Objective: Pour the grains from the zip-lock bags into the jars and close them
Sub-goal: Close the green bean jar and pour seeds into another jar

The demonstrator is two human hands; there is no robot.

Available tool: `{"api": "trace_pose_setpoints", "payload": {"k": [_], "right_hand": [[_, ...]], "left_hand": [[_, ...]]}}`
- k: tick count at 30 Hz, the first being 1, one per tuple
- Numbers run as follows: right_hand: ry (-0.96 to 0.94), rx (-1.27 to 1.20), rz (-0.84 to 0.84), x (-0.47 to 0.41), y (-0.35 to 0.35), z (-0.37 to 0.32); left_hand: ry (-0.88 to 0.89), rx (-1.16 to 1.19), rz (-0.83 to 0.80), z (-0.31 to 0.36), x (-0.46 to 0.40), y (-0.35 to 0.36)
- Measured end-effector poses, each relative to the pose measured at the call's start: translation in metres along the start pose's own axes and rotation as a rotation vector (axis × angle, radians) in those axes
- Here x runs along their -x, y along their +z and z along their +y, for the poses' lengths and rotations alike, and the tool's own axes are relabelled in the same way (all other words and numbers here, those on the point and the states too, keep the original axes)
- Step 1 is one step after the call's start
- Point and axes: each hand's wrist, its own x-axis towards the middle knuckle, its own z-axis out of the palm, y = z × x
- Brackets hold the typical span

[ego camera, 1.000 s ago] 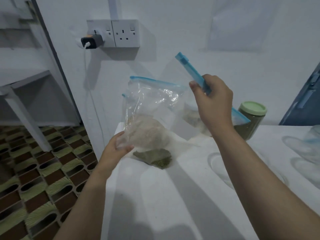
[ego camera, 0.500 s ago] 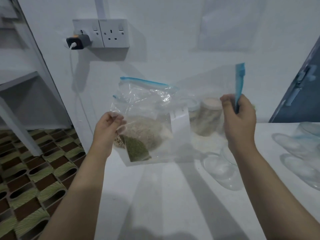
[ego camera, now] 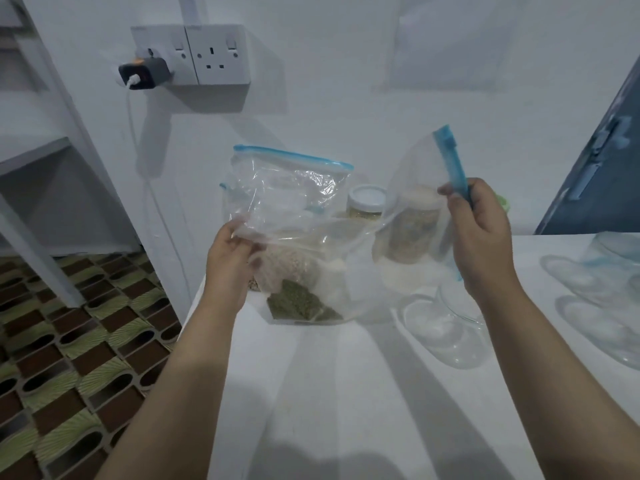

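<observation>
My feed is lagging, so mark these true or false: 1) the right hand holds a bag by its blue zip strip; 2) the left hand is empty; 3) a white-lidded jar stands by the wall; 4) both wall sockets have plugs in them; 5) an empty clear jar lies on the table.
1) True: the right hand grips the bag at its zip strip.
2) False: the left hand grips the bag's other end.
3) True: the white-lidded jar stands there.
4) False: only the left socket has a charger; the right socket is free.
5) True: the clear jar lies on the table.
</observation>
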Motion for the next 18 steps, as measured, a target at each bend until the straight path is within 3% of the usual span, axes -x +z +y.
{"api": "trace_pose_setpoints", "payload": {"k": [4, 8, 18], "right_hand": [[-0.054, -0.004, 0.029, -0.013, -0.012, 0.0], [-0.017, -0.028, 0.061, -0.02, -0.02, 0.008], [0.068, -0.137, 0.101, -0.029, -0.035, 0.016]], "left_hand": [[0.067, -0.065, 0.16, 0.01, -0.013, 0.018], [0.091, -0.188, 0.134, 0.031, -0.018, 0.03], [0.214, -0.106, 0.064, 0.082, -0.024, 0.056]]}}
